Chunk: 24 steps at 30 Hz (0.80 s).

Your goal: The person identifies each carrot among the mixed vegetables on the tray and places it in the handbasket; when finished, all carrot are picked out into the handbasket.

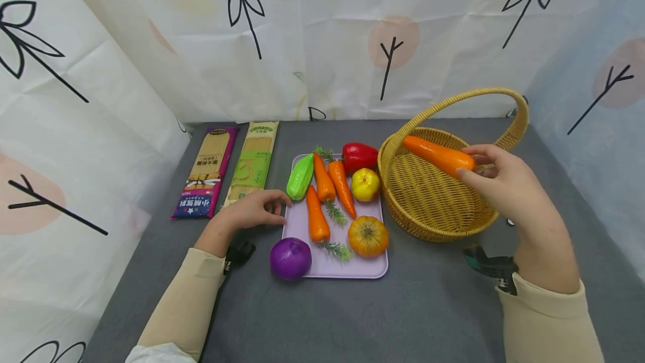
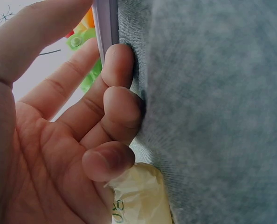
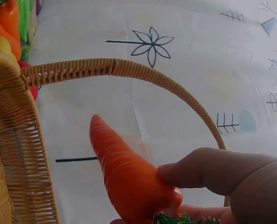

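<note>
My right hand (image 1: 514, 184) grips an orange toy carrot (image 1: 435, 154) by its thick end, over the wicker basket (image 1: 418, 229). The right wrist view shows the thumb pressed against the carrot (image 3: 129, 182), its tip pointing away and green leaves at the hand. My left hand (image 1: 249, 210), fingers loosely bent, rests by the left edge of the lavender tray (image 1: 297, 226); in the left wrist view its fingertips are right at the tray rim (image 2: 107, 23). On the tray lie three more carrots (image 1: 317, 214), a green vegetable (image 1: 300, 177), a red pepper (image 1: 360, 158), a yellow fruit (image 1: 365, 185) and a small pumpkin (image 1: 368, 237).
A purple onion (image 1: 290, 259) sits at the tray's front left corner, overlapping its rim. Two flat noodle packets, one purple-edged (image 1: 205, 172) and one green (image 1: 252, 164), lie at the back left. The basket's tall arched handle (image 1: 504, 92) rises over its opening. Printed cloth hangs behind the grey table.
</note>
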Available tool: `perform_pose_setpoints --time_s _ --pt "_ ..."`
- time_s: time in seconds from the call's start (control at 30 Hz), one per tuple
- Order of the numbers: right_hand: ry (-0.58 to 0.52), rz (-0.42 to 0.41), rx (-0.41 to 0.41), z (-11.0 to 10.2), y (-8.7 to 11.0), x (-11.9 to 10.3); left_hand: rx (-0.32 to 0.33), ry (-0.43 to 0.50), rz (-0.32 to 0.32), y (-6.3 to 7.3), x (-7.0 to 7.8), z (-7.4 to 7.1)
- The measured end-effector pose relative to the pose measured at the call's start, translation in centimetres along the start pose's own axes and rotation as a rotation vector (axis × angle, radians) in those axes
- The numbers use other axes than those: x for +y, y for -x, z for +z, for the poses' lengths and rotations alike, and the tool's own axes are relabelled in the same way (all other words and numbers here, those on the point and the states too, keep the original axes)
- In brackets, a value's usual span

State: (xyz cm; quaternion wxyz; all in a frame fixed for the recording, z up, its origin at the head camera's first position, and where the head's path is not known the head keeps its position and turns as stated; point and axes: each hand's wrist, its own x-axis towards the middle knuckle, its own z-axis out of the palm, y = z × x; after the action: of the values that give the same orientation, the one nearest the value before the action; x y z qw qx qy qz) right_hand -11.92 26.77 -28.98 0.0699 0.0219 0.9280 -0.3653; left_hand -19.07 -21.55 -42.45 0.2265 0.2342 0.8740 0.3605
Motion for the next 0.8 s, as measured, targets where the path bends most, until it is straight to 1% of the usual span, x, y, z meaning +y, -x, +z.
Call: perform_pose_setpoints --time_s 0.1,0.3,0.53,0.67,0.8 --pt "0.005 -0.020 -0.003 0.8 -0.5 -0.3 0.001 0.001 -0.001 0.0 0.0 0.0" --pt "0.024 -0.031 0.002 1.9 -1.2 -0.4 0.003 -0.003 0.001 0.0 -0.1 0.1" --pt "0.032 -0.014 -0.046 2.5 -1.8 0.0 -0.003 0.001 0.000 -0.1 -0.1 0.0" --pt "0.060 0.004 -0.053 3.0 -2.2 0.2 -0.004 0.005 0.006 -0.1 -0.2 0.0" --pt "0.112 -0.003 -0.057 3.7 -2.7 0.4 -0.004 0.001 0.007 -0.2 -0.3 0.0"
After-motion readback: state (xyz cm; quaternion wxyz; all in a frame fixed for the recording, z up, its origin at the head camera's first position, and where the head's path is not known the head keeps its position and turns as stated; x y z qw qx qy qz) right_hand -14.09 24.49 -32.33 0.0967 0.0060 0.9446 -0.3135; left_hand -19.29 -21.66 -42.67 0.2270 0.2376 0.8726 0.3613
